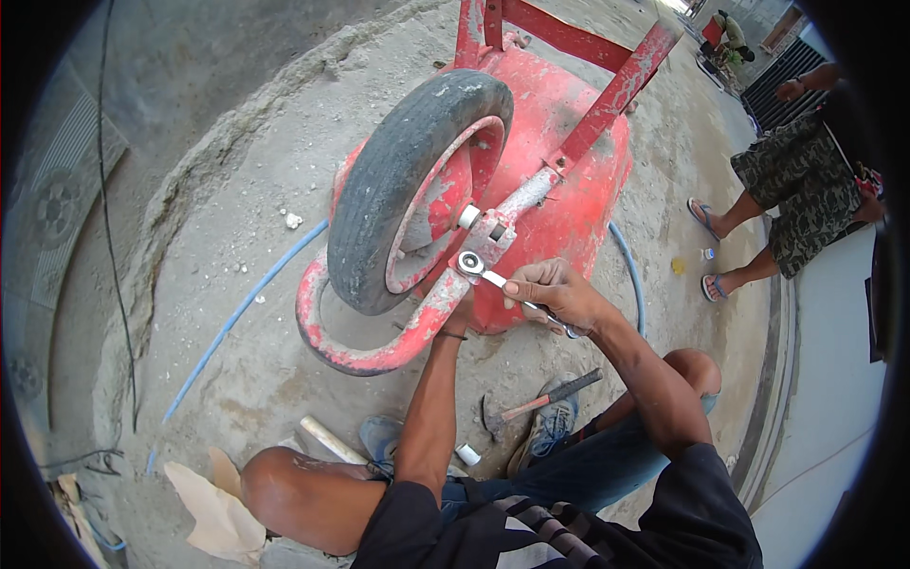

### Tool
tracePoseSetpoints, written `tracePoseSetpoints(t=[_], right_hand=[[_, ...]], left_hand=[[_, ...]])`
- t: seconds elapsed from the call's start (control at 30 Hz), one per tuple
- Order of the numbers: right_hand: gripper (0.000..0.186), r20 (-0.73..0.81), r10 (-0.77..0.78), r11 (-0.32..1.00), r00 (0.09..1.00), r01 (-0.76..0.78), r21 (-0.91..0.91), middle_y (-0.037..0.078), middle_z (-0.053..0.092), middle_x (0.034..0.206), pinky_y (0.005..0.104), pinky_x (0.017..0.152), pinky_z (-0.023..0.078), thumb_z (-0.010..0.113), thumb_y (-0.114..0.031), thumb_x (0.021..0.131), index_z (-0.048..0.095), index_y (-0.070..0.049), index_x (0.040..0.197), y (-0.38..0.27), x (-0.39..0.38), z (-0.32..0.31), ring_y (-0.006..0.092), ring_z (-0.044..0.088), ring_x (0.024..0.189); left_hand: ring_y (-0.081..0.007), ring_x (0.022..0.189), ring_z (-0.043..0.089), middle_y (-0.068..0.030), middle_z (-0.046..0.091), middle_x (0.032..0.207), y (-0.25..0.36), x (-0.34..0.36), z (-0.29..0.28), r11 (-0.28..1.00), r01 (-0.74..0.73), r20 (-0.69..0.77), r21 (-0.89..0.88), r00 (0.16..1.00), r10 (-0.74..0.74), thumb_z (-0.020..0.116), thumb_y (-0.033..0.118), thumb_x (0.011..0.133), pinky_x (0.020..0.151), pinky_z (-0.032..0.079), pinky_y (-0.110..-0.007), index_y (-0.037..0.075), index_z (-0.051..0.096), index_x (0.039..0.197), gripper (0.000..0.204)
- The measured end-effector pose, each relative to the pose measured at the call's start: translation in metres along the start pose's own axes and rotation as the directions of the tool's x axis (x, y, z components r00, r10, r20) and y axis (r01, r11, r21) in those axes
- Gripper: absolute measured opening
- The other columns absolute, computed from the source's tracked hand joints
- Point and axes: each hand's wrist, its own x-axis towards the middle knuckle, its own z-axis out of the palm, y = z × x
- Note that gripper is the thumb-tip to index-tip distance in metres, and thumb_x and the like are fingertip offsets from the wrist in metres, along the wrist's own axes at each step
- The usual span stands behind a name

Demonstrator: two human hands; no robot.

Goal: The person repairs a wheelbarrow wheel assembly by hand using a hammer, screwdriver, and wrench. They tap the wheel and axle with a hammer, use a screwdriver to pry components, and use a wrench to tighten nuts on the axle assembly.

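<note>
sitting on the dusty concrete ground [237, 313] in front of an overturned red wheelbarrow [559, 180], knees drawn up on either side. gripping a silver ratchet wrench [502, 283] in the right hand [559, 294], fingers closing around its handle, the round head of the tool sitting on the axle bolt at the wheel bracket [493, 232]. reaching the left hand [460, 318] up beneath the curved red front bar [379, 351] (mostly hidden behind the bar, so whether closed or open cannot be told). resting the worn black tyre [398, 180] with its red rim upward, just left of the wrench. lying on the ground between the legs: a hammer [540, 400] with a dark handle, near a grey shoe [548, 427]. trailing across the ground, a thin blue hose [237, 318]. standing well apart at the right edge, another person in camouflage shorts [796, 180] and sandals.
</note>
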Motion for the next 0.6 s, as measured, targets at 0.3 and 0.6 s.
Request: tracePoseSetpoints(t=[0.3,0.6], right_hand=[[0.029,-0.065,-0.065,0.998,0.996,0.066,0.007,-0.003,0.043,0.044,0.0214,0.031,0.023,0.058,-0.027,0.091,0.062,-0.003,0.075,0.015,-0.004,0.006,0.0047,0.033,0.032],[0.033,-0.267,-0.05,0.996,0.962,0.067,0.054,-0.001,0.043,0.046,0.0211,0.031,0.026,0.057,-0.034,0.091,0.059,-0.006,0.074,0.017,-0.014,0.039,0.0053,0.034,0.032]], left_hand=[[-0.0189,0.074,0.06,-0.0083,0.062,0.084,0.038,0.006,-0.008,0.993,0.082,-0.018,-0.08,0.996,-0.084,0.062,0.014,0.083,0.067,0.047,-0.035,0.0,0.06,0.094,0.018],[-0.02,0.083,0.057,-0.0085,0.06,0.09,0.028,0.006,-0.006,0.984,0.025,-0.086,-0.178,0.995,-0.041,0.058,0.013,0.08,0.074,0.045,-0.034,0.001,0.057,0.099,0.023]])
